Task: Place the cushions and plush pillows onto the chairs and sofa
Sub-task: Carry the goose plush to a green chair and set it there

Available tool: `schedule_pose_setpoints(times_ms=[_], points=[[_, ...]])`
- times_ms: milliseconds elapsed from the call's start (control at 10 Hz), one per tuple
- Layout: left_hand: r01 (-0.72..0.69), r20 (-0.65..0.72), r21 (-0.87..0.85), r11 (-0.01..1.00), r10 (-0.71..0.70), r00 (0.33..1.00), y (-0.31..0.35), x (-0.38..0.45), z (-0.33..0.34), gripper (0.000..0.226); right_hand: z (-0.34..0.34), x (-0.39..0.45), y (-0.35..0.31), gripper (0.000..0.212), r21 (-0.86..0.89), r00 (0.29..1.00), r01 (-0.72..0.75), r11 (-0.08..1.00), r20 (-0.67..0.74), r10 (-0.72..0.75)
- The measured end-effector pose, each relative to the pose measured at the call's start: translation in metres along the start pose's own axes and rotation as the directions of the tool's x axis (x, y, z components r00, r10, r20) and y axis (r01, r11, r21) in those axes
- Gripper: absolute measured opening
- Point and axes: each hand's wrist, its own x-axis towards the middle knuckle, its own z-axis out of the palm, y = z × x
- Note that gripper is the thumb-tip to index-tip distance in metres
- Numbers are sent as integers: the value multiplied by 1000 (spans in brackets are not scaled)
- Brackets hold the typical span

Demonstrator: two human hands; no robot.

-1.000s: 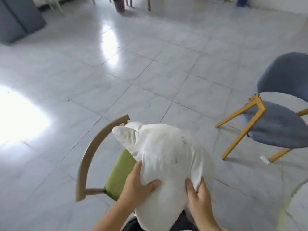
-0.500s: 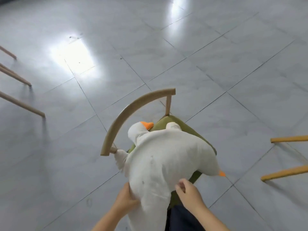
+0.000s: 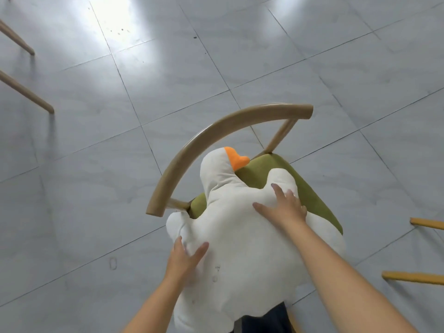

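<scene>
At frame centre, left hand (image 3: pixel 186 257) and right hand (image 3: pixel 284 206) press flat, released, on goose (image 3: pixel 240 236) on chair (image 3: pixel 312 195).

- The chair (image 3: pixel 230 123) stands on the grey tiled floor (image 3: pixel 96 164); it has a curved wooden backrest rail and a green padded seat (image 3: pixel 310 195).
- A white goose plush pillow (image 3: pixel 240 236) lies directly on the seat and covers most of it. Its head with the orange beak (image 3: pixel 236 159) points toward the back edge of the seat, just under the rail.
- The pillow's body spills over the seat's front edge and its left edge; green padding shows along the right edge and at the back corners.
- The floor also carries two pale wooden legs (image 3: pixel 26 94) at its left edge and yellow wooden legs (image 3: pixel 413 277) at its right edge.
</scene>
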Motion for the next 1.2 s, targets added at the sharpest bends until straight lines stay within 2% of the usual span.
schedule_pose_setpoints(times_ms=[100, 200, 300, 400, 500, 600, 700, 800, 900, 1000, 1100, 1200], points=[[29, 79, -57, 998, -24, 997, -3, 17, 9, 103, 13, 18, -2, 90, -70, 984, -122, 990, 122, 130], [33, 61, 18, 999, -34, 998, -5, 23, 16, 96, 20, 14, 3, 77, -79, 996, -74, 994, 49, 78], [-6, -7, 110, 994, 7, 1000, 0, 18, 20, 75, 21, 6, 20, 51, 42, 999, -10, 999, -48, 12], [-89, 44, 112, 990, 85, 995, 9, -6, 21, 54, 6, -16, 37, 23, 280, 996, 63, 958, -83, -42], [-215, 51, 18, 977, 214, 976, 7, -47, 20, 28, -16, -52, 64, 22, 493, 983, 135, 859, -177, -52], [-384, -32, 31, 923, 385, 922, 4, -86, 24, 37, -38, -86, 86, 26, 590, 962, 223, 776, -260, -79], [-548, -155, 93, 831, 556, 817, 3, -103, 29, 50, -55, -107, 94, 12, 607, 925, 330, 723, -360, -121], [-560, -207, 122, 819, 573, 793, 16, -108, 25, 51, -68, -104, 95, 10, 619, 895, 398, 677, -422, -140], [-567, -214, 284, 773, 628, 748, 37, -107, 26, 68, -79, -85, 93, 22, 597, 857, 458, 658, -492, -150], [-491, -155, 419, 764, 593, 790, 54, -95, 17, 51, -84, -70, 86, 19, 478, 807, 519, 708, -547, -222], [-317, -249, 313, 895, 400, 882, 64, -95, 2, 51, -70, -74, 90, 22, 334, 734, 609, 719, -582, -351], [-438, -294, 102, 893, 448, 844, 104, -104, -2, 68, -48, -92, 104, 22, 338, 732, 625, 703, -566, -378]])
